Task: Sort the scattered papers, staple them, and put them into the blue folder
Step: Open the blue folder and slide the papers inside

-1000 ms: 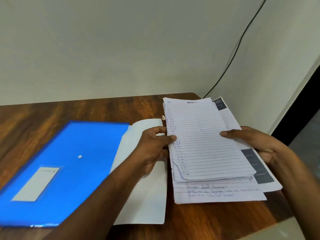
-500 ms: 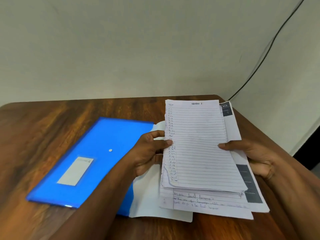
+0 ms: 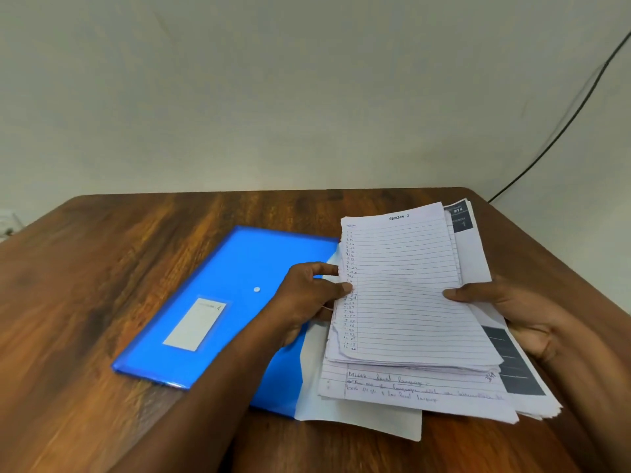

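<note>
while the left hand (image 3: 307,298) pinches one edge of the stack of papers (image 3: 409,302) and the right hand (image 3: 512,312) grips the other, the stack (lined sheet on top) hangs over the blue folder (image 3: 222,302), which lies flat on the wooden table (image 3: 102,268).

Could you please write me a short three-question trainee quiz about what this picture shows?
1. True or false: both the left hand and the right hand grip the stack of papers.
2. The blue folder lies: A) on the stack of papers, B) flat on the wooden table left of the stack, C) upright against the wall.
3. Fill in: the heading on the top lined sheet reads "_____ 1".

Key: 1 true; 2 B; 3 SECTION.
</note>
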The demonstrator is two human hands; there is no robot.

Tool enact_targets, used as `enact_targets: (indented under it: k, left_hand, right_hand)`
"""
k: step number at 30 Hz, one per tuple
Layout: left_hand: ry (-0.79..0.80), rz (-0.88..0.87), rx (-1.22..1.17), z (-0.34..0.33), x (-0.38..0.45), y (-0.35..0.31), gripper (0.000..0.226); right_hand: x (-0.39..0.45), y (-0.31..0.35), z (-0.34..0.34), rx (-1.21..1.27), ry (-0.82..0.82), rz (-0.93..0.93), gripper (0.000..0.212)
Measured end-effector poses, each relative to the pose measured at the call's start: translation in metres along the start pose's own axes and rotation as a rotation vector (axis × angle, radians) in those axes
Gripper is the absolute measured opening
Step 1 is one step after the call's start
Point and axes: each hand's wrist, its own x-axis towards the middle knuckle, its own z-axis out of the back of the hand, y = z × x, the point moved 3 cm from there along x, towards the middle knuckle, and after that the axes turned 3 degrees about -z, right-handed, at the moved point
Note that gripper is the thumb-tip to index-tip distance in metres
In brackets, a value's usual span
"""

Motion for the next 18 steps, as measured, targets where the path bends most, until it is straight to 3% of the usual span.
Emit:
enact_targets:
  k: [10,15,16,18]
  left_hand:
    - [0.153,0.105,-0.139,0.006,-0.023,0.007,0.051]
    - [0.199,0.129,-0.02,0.009,-0.032,0.006,0.057]
    - [0.183,0.127,0.008,0.01,-0.032,0.006,0.06]
    - [0.171,0.123,0.067,0.012,-0.032,0.006,0.063]
  right_hand:
    - [0.007,-0.007,-0.009,0.034,0.004,-0.023,0.105]
    - [0.008,-0.006,-0.011,-0.043,-0.03,0.002,0.054]
    - [0.009,-0.007,-0.01,-0.056,-0.045,-0.003,0.055]
    - [0.01,-0.009,-0.009,-0.06,-0.079,-0.01,0.081]
